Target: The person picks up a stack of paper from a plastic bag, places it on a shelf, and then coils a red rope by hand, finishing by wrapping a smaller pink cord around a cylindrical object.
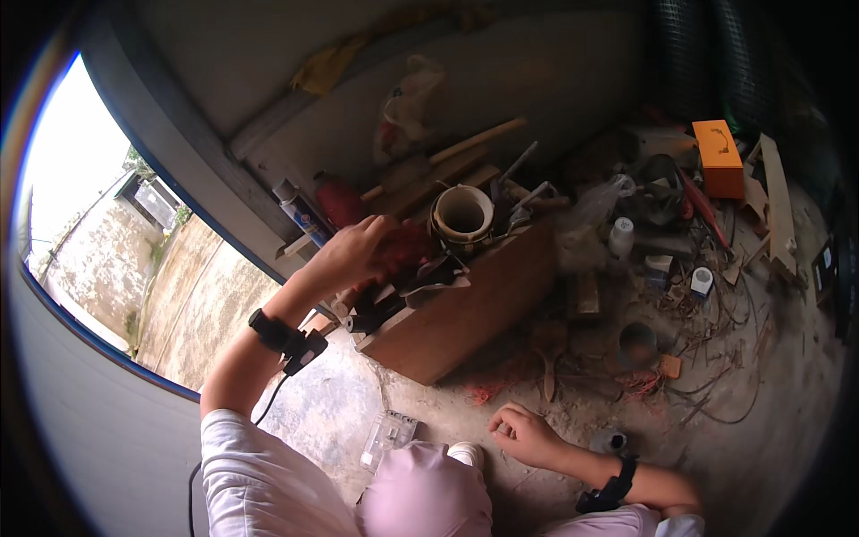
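My left hand [366,245] reaches into the clutter on top of a wooden box, its fingers over a dark red bundle [406,247]; whether they grip it cannot be told. Beside the bundle stands a pale round pot [464,213], open at the top. A spray can [298,209] and a red bottle-like thing [339,200] are behind my left wrist. My right hand [527,433] hangs low over the concrete floor with its fingers curled; no object shows in it. Near it lie a paintbrush [549,356] and a small grey cylinder [609,441].
The box's wooden side panel [463,312] faces me. A clear plastic case [389,433] lies by my shoe. To the right are an orange box [719,161], a white bottle [621,236], a tin [637,344], wire, and wood scraps. A doorway stands at left.
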